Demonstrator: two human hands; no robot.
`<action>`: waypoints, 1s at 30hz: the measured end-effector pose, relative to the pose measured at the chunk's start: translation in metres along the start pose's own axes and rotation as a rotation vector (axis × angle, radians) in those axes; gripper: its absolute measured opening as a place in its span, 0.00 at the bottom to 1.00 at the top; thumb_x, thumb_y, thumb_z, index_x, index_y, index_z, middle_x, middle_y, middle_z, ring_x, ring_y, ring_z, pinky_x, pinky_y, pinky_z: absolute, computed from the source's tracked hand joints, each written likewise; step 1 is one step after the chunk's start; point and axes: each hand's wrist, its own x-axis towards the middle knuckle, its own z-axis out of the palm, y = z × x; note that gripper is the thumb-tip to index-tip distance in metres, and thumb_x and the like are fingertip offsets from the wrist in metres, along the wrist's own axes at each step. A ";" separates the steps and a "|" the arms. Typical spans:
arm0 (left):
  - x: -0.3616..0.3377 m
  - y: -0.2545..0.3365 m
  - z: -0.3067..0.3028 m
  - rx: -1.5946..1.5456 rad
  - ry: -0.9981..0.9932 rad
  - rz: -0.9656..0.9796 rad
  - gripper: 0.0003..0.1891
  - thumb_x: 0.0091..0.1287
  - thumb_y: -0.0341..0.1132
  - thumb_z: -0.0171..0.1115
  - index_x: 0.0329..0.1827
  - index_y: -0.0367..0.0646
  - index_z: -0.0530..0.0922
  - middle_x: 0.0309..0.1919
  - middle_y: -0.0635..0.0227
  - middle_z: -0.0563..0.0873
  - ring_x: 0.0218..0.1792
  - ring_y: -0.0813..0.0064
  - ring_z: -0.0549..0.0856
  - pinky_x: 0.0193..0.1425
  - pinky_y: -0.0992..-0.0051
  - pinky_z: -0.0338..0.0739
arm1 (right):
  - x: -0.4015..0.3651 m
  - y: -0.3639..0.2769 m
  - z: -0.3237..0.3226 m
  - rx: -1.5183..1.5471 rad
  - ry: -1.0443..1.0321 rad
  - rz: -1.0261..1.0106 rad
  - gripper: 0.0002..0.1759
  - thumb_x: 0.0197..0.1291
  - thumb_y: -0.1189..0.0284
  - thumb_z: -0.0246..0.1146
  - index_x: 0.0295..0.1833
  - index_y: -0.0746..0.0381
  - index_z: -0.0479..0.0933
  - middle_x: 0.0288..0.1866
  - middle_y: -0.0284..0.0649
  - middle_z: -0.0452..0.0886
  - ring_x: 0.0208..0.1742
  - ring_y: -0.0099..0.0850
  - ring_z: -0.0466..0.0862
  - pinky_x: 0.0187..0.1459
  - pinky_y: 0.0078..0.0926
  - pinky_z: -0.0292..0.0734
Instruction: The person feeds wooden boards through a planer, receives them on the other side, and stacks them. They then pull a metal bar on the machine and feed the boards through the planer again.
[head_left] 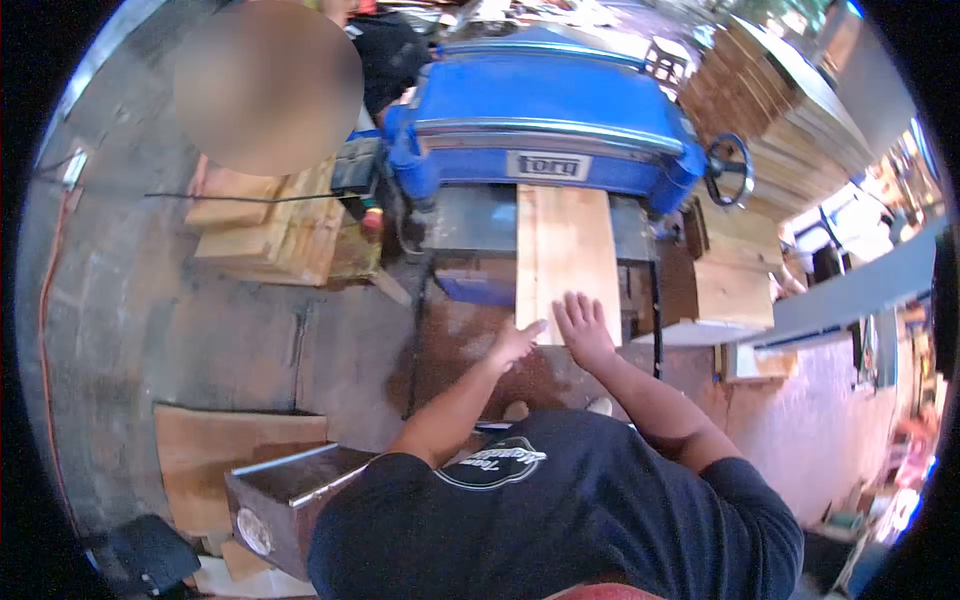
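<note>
A pale wooden board [567,250] lies lengthwise on the metal bed of a blue machine [545,95] marked "torq", its far end under the machine's front edge. My right hand [584,328] rests flat on top of the board's near end, fingers spread. At the board's near left edge is my left hand [517,345], its thumb against the wood and its other fingers partly hidden below.
Stacked wooden blocks [270,225] stand left of the machine, beside a switch box [356,168]. A handwheel [728,170] and tall timber stacks [770,110] are on the right. Another person in dark clothing [388,55] is behind the machine's left side. A metal-edged box [295,490] sits lower left.
</note>
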 end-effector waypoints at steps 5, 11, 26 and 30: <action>0.000 0.000 0.000 -0.055 -0.010 0.039 0.17 0.67 0.44 0.67 0.48 0.39 0.82 0.25 0.71 0.82 0.17 0.84 0.72 0.19 0.79 0.68 | 0.002 -0.001 0.000 -0.041 -0.010 -0.032 0.36 0.60 0.72 0.57 0.74 0.64 0.56 0.74 0.56 0.60 0.74 0.56 0.62 0.69 0.62 0.58; -0.008 0.008 -0.003 -0.096 -0.062 0.010 0.20 0.65 0.48 0.69 0.49 0.41 0.81 0.27 0.71 0.82 0.20 0.83 0.75 0.22 0.80 0.73 | 0.004 -0.002 0.003 0.049 -0.065 0.000 0.34 0.63 0.73 0.54 0.75 0.63 0.55 0.76 0.56 0.57 0.76 0.56 0.58 0.72 0.62 0.53; -0.002 -0.011 0.008 -0.210 0.075 0.101 0.35 0.62 0.47 0.70 0.68 0.41 0.66 0.58 0.60 0.78 0.52 0.65 0.80 0.53 0.65 0.79 | 0.002 -0.003 0.014 0.003 0.006 -0.023 0.35 0.60 0.74 0.54 0.74 0.63 0.58 0.75 0.57 0.60 0.76 0.56 0.59 0.72 0.62 0.53; 0.001 -0.003 0.007 0.443 0.439 0.587 0.47 0.54 0.40 0.74 0.75 0.39 0.57 0.71 0.45 0.64 0.71 0.48 0.66 0.73 0.59 0.62 | 0.000 -0.002 0.016 -0.004 0.005 -0.010 0.34 0.61 0.74 0.54 0.74 0.63 0.58 0.74 0.56 0.60 0.75 0.56 0.60 0.72 0.62 0.53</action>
